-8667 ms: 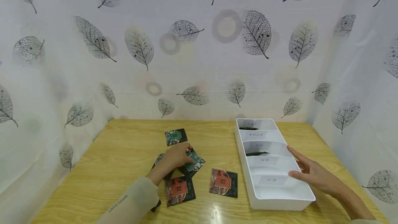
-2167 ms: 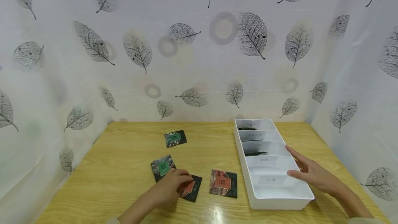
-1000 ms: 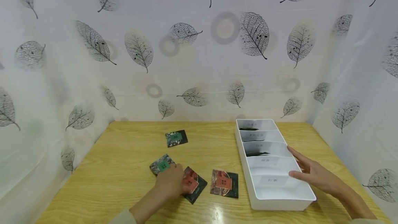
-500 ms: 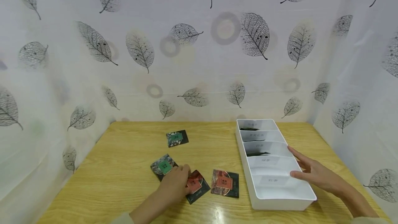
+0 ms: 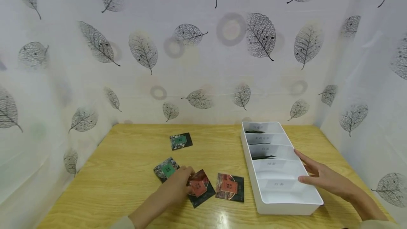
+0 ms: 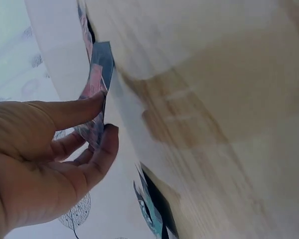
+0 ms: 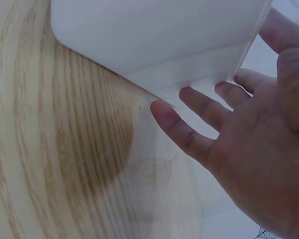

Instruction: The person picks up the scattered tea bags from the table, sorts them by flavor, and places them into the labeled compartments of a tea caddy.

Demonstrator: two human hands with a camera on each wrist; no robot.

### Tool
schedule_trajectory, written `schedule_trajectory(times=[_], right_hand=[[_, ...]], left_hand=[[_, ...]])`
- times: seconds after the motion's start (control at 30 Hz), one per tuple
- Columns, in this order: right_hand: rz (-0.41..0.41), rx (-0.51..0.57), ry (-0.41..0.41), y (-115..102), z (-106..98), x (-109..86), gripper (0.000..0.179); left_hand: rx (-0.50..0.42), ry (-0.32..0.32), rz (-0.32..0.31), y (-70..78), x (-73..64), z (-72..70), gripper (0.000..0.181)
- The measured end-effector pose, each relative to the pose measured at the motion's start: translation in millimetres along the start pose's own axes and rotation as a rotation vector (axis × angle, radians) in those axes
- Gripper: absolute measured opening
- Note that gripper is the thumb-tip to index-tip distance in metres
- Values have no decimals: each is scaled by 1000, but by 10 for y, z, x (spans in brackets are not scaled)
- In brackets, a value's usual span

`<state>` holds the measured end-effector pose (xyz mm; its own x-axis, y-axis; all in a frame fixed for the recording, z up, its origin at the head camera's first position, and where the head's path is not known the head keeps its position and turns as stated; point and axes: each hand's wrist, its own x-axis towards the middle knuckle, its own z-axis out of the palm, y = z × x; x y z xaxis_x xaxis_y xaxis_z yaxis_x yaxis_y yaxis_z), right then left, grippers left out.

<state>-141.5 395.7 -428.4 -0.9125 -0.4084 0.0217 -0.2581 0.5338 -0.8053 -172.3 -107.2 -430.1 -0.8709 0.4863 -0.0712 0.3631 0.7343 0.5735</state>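
Observation:
My left hand (image 5: pixel 175 188) pinches a red-labelled tea sachet (image 5: pixel 205 192) between thumb and fingers. In the left wrist view, the sachet (image 6: pixel 100 59) stands tilted up from the fingertips. Just behind that hand lies a green-labelled sachet (image 5: pixel 166 169), partly covered by it. Another red-labelled sachet (image 5: pixel 230 187) lies flat between the held one and a white divided box (image 5: pixel 284 209). My right hand (image 5: pixel 329 181) rests against the box's right side, its thumb at the rim; the right wrist view shows its fingers loosely extended, fingertips at the box wall (image 7: pixel 159 45).
A second green-labelled sachet (image 5: pixel 181 141) lies farther back on the wooden table (image 5: pixel 133 147). Dark sachet edges show in the box's three far compartments, which carry printed labels like the near two. A leaf-patterned curtain (image 5: pixel 203 70) closes off the back and sides.
The flowered green sachet held 8.7 seconds ago has left the table, and a dark edge now shows in the second compartment. My left hand has slid the red sachet rightward. The right hand stays put.

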Motion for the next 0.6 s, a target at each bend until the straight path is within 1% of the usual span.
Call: schedule_trajectory(times=[0.03, 0.13, 0.23, 0.27, 0.37, 0.47, 0.53, 0.6], right_hand=[[-3, 3, 0, 2, 1, 4, 82], [-9, 1, 5, 4, 2, 8, 82], [-11, 11, 0, 3, 6, 16, 82], [-8, 14, 0, 3, 8, 17, 82], [-2, 24, -3, 3, 12, 19, 82], [-5, 18, 3, 0, 15, 12, 82], [-8, 14, 7, -1, 15, 7, 82], [-10, 15, 9, -3, 16, 3, 82]], left_hand=[[-21, 1, 9, -8, 9, -25, 25], [-84, 32, 57, -38, 23, -95, 20], [-170, 65, 76, -44, 18, -167, 19], [-206, 78, 73, -40, 14, -194, 19], [-333, 110, 37, -9, 13, -278, 18], [-422, 162, 22, 12, 35, -354, 17], [-436, 196, 19, 20, 59, -391, 17], [-442, 215, 17, 23, 84, -419, 17]])
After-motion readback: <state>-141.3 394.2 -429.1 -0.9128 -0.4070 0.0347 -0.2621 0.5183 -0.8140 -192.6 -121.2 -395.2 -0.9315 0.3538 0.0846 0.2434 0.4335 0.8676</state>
